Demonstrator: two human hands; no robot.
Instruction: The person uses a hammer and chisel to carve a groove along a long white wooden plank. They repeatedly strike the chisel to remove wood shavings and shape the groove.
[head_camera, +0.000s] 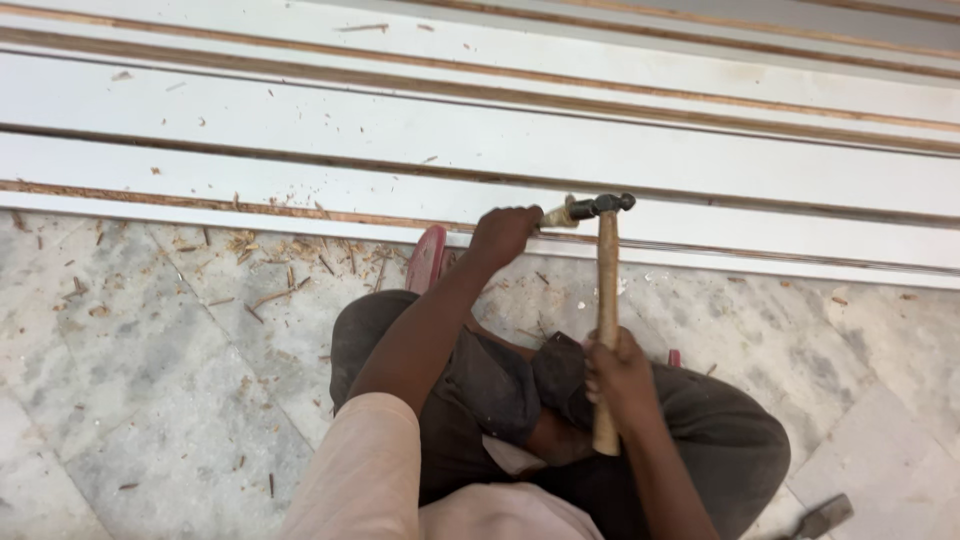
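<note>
My left hand (502, 234) is closed on a wooden-handled chisel (558, 215), held level against the edge of a white laminated board (300, 195). My right hand (620, 375) grips the wooden handle of a hammer (607, 300). The hammer's dark metal head (603, 205) is touching the butt of the chisel. I am squatting on the floor, knees in dark trousers below both hands.
Several long white boards with brown plywood edges (600, 150) lie side by side across the top. Wood chips (270, 270) litter the marble floor (150, 400). A red sandal (427, 257) sits by the board's edge. A dark metal tool (822, 517) lies at the bottom right.
</note>
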